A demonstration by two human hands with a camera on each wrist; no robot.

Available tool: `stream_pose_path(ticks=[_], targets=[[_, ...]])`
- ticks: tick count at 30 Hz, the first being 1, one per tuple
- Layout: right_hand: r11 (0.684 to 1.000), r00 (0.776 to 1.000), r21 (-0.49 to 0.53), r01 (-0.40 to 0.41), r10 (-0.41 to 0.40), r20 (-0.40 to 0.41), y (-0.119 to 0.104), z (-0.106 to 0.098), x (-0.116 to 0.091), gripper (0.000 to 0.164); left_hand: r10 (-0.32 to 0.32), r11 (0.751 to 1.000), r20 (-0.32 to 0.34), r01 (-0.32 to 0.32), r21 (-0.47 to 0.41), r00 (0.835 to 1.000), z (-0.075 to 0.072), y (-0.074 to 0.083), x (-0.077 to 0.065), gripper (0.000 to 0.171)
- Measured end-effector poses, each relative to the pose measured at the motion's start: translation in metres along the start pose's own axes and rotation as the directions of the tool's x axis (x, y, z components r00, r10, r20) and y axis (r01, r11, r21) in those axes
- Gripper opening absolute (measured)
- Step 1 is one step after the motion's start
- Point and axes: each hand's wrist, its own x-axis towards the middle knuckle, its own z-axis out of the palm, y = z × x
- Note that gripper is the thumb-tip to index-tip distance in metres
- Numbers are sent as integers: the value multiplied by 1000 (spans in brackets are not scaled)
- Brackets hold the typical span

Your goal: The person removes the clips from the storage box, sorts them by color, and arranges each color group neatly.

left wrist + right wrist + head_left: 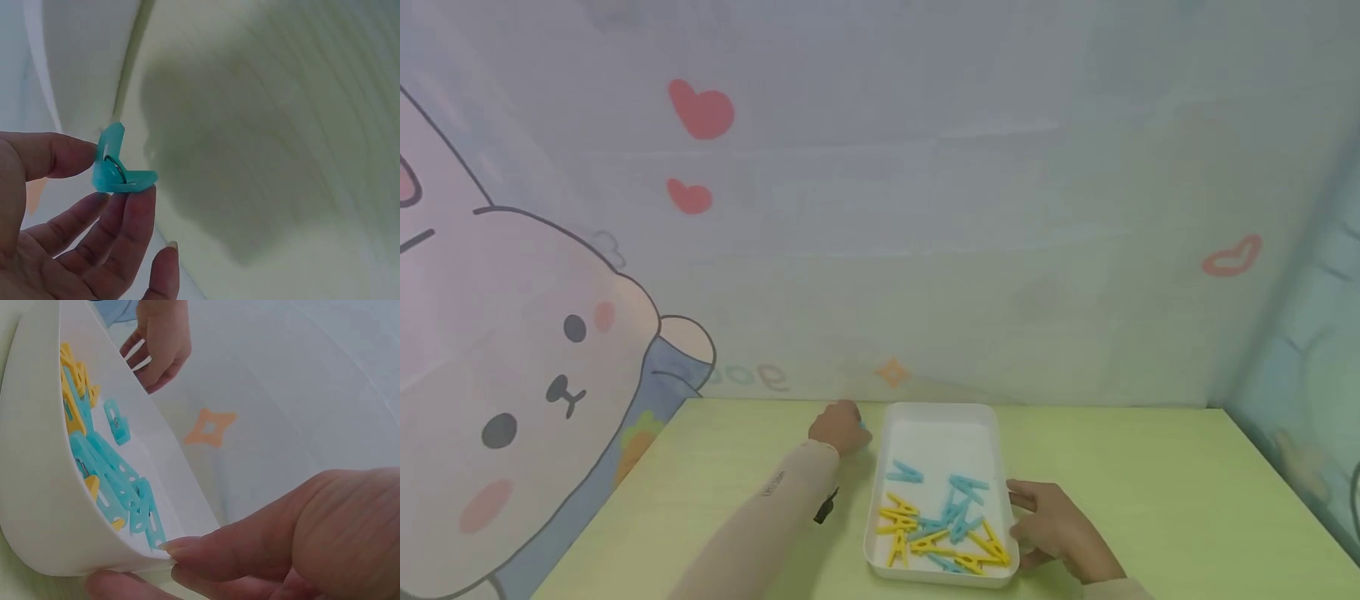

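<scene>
My left hand is just left of the white tray, over the far part of the table. In the left wrist view it pinches a turquoise clothespin between thumb and fingers, the metal spring showing. My right hand is at the tray's right side. Seen from the right wrist, its thumb lies at the rim, with fingers below, gripping the tray wall. Turquoise clothespins and yellow clothespins lie loosely mixed in the tray's near half. One turquoise clothespin rests farther up.
The tray stands on a light green table whose back edge meets a printed wall cloth. A small black tag or strap end hangs beside the left forearm. A side cloth borders the table's right.
</scene>
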Motion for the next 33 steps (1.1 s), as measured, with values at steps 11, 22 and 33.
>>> stream_pose_path(ticks=[11,22,33], targets=[[1000,1000,13,14,-14,-4,1,0,1,69,-44,996,3,44,77,999,24,-12,11,33],[999,999,9,33,-33,-5,4,0,2,69,-59,992,32,55,114,998,15,-1,5,19],[999,999,6,42,-42,0,3,-1,2,69,409,912,-11,-408,41,912,-10,26,-7,41]])
